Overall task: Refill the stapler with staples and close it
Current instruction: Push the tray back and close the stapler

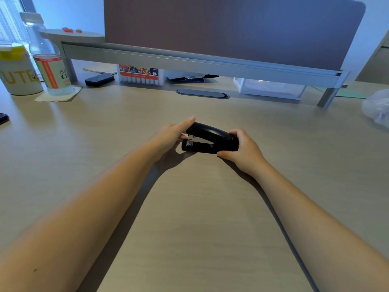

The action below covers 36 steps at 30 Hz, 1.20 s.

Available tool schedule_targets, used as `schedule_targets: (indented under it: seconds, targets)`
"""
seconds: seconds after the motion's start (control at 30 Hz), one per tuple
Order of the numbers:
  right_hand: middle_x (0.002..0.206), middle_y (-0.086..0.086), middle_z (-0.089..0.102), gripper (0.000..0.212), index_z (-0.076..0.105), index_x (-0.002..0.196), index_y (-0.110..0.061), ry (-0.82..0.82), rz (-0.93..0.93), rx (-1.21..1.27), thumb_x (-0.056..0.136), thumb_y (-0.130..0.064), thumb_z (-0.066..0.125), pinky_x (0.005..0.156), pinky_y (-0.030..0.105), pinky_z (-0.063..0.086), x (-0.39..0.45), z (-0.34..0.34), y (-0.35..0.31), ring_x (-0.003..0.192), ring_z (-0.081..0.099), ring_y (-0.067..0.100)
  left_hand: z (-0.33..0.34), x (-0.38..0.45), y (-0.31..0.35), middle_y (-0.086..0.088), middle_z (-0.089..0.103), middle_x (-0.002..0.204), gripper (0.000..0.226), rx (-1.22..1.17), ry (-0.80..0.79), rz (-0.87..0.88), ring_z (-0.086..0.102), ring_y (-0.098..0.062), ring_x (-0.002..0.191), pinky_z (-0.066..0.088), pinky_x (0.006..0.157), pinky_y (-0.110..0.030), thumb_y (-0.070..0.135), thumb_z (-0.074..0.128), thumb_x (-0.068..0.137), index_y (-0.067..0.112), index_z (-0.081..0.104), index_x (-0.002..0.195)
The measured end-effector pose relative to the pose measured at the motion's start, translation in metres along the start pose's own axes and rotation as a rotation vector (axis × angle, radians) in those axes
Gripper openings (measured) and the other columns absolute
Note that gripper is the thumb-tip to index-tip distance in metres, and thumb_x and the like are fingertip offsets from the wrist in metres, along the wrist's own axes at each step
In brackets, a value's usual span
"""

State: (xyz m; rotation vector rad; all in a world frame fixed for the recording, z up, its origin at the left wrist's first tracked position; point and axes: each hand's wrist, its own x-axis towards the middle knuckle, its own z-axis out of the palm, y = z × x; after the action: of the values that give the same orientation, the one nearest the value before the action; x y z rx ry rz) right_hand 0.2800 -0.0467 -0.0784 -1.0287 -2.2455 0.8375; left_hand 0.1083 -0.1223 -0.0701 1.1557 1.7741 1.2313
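Observation:
A black stapler [207,138] lies on the wooden desk [189,207] in the middle of the view, its metal front end pointing left and its top arm down over the base. My right hand [242,151] grips its rear end, thumb at the near side and fingers over the back. My left hand [174,133] rests at the front end, with fingers stretched over the tip of the top arm and the thumb by the metal mouth. No loose staples or staple box can be seen.
A raised metal shelf [189,60] with a dark divider panel crosses the back. Under it stand a marker box [139,75], a black eraser [99,80] and a clear container [270,87]. A water bottle [48,60] and cup [17,70] stand far left, a plastic bag [377,108] at right.

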Motion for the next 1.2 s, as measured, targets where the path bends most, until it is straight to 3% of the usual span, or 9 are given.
schedule_targets:
  seconds: [0.2, 0.4, 0.6, 0.7, 0.8, 0.9, 1.03, 1.2]
  targets:
    - [0.101, 0.0, 0.051, 0.044, 0.043, 0.112, -0.014, 0.01, -0.004, -0.036, 0.074, -0.019, 0.067, 0.083, 0.037, 0.045, 0.003, 0.002, 0.003, 0.095, 0.051, 0.02, 0.003, 0.004, -0.002, 0.003, 0.061, 0.083, 0.031, -0.002, 0.064, -0.027, 0.056, -0.02, 0.091, 0.038, 0.082, -0.032, 0.046, 0.054, 0.078, 0.016, 0.058, 0.086]
    - [0.103, 0.001, 0.052, 0.044, 0.044, 0.112, -0.013, 0.021, -0.017, -0.035, 0.075, -0.019, 0.067, 0.08, 0.034, 0.043, 0.004, 0.002, 0.004, 0.095, 0.05, 0.02, 0.005, 0.004, -0.009, 0.002, 0.061, 0.082, 0.014, 0.012, 0.112, 0.044, 0.059, -0.021, 0.091, 0.043, 0.066, -0.024, 0.035, 0.058, 0.079, 0.023, 0.055, 0.073]
    - [0.115, 0.008, 0.055, 0.049, 0.041, 0.115, -0.012, 0.053, -0.013, -0.039, 0.074, -0.018, 0.067, 0.082, 0.033, 0.041, 0.003, 0.003, 0.006, 0.096, 0.048, 0.019, 0.006, 0.002, -0.007, 0.006, 0.058, 0.085, 0.023, 0.031, 0.107, 0.06, 0.056, -0.017, 0.092, 0.039, 0.06, -0.018, 0.04, 0.051, 0.082, 0.019, 0.054, 0.092]
    - [0.118, 0.011, 0.054, 0.053, 0.039, 0.117, -0.01, 0.079, 0.004, -0.054, 0.073, -0.019, 0.068, 0.083, 0.034, 0.041, 0.002, 0.005, 0.005, 0.102, 0.05, 0.024, 0.003, 0.001, -0.008, 0.004, 0.059, 0.092, 0.032, 0.108, 0.046, 0.06, 0.055, -0.018, 0.097, 0.042, 0.072, -0.023, 0.042, 0.054, 0.079, 0.018, 0.051, 0.1]
    - [0.116, 0.014, 0.053, 0.051, 0.042, 0.113, -0.008, 0.113, 0.01, -0.1, 0.072, -0.02, 0.069, 0.084, 0.038, 0.044, 0.002, 0.003, 0.004, 0.102, 0.05, 0.027, -0.003, -0.001, -0.01, -0.007, 0.056, 0.118, 0.055, 0.382, -0.009, 0.083, 0.051, -0.022, 0.108, 0.04, 0.09, -0.031, 0.032, 0.065, 0.073, 0.01, 0.044, 0.119]
    - [0.116, 0.014, 0.054, 0.047, 0.042, 0.112, -0.008, 0.074, 0.04, -0.082, 0.074, -0.019, 0.067, 0.081, 0.034, 0.043, 0.003, 0.0, 0.004, 0.097, 0.048, 0.022, -0.009, -0.001, -0.014, -0.01, 0.054, 0.124, 0.056, 0.65, 0.061, 0.169, 0.048, -0.023, 0.112, 0.04, 0.092, -0.034, 0.036, 0.066, 0.073, 0.012, 0.047, 0.121]
    - [0.117, 0.014, 0.054, 0.046, 0.041, 0.115, -0.009, 0.031, 0.034, -0.082, 0.077, -0.017, 0.065, 0.079, 0.03, 0.04, 0.013, -0.003, 0.006, 0.095, 0.047, 0.02, -0.012, 0.013, -0.017, -0.01, 0.057, 0.119, 0.045, 0.73, 0.058, 0.184, 0.046, -0.026, 0.111, 0.041, 0.093, -0.042, 0.041, 0.061, 0.075, 0.018, 0.056, 0.114]
    - [0.117, 0.015, 0.055, 0.046, 0.041, 0.116, -0.007, 0.057, 0.053, -0.101, 0.077, -0.016, 0.064, 0.08, 0.032, 0.04, 0.049, 0.002, 0.009, 0.098, 0.049, 0.023, -0.015, 0.054, -0.015, -0.013, 0.056, 0.117, 0.043, 0.741, 0.061, 0.163, 0.047, -0.028, 0.107, 0.041, 0.09, -0.041, 0.038, 0.059, 0.078, 0.015, 0.056, 0.115]
